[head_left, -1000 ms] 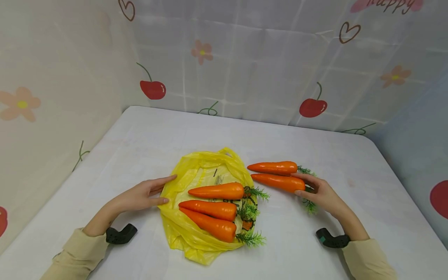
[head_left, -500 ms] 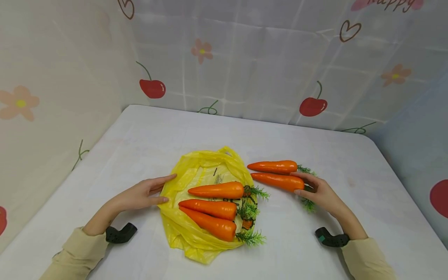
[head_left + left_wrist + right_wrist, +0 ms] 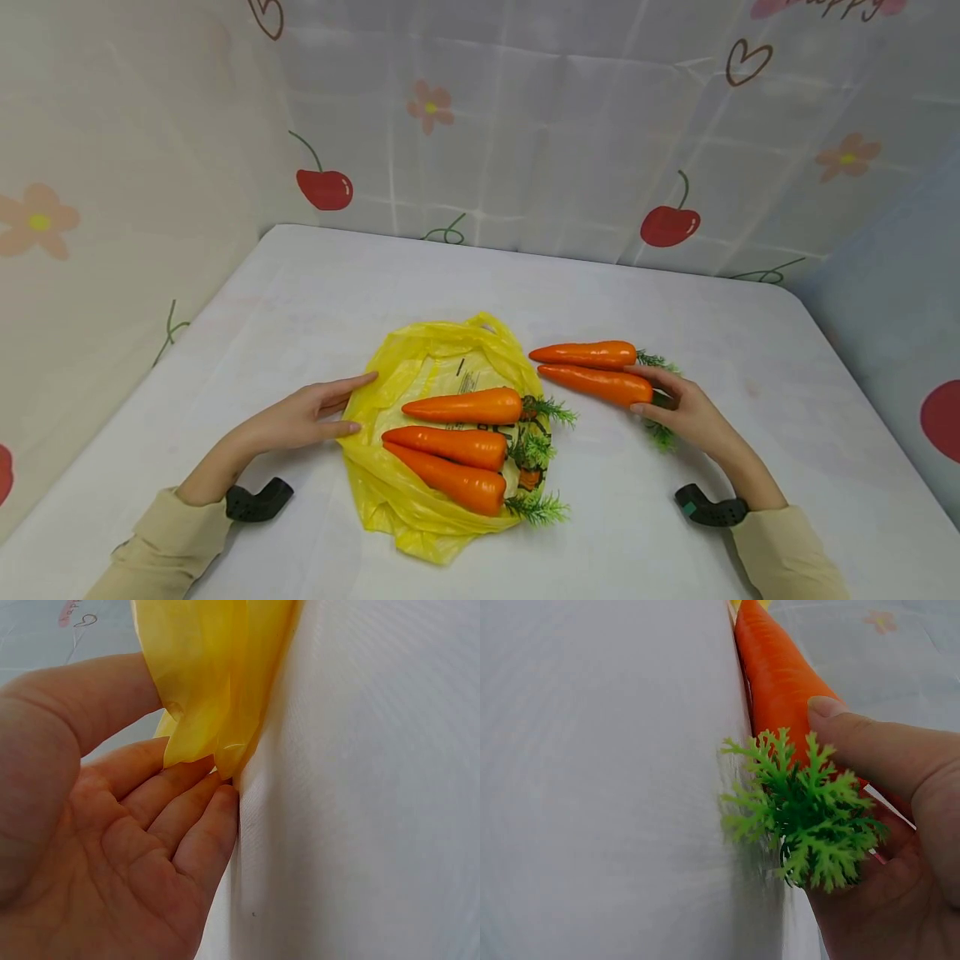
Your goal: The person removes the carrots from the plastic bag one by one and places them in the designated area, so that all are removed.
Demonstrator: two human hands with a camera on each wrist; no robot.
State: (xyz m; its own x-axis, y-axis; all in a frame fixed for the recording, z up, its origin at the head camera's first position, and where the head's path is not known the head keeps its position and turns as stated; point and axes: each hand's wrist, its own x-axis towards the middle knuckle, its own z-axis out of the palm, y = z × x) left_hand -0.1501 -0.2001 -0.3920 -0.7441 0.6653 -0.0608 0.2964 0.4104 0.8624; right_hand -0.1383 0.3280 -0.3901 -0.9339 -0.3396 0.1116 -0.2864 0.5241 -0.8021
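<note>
A yellow plastic bag lies spread on the white table, with three orange carrots on it, their green tops pointing right. At the bag's left edge is my left hand, thumb and fingers spread apart and touching the plastic. In the left wrist view, the yellow bag hides the thumb tip and some fingertips. My right hand grips the thick end of a carrot right of the bag, thumb on the near side and fingers across the far side. Just behind it lies another carrot.
A white cloth covers the table. Behind it hangs a pale curtain printed with cherries, flowers and hearts. A black wrist device sits at the left wrist, and a similar black device at the right.
The gripped carrot has shifted very slightly up in the view, closer to the carrot behind it. Both hands stay almost where they were.
</note>
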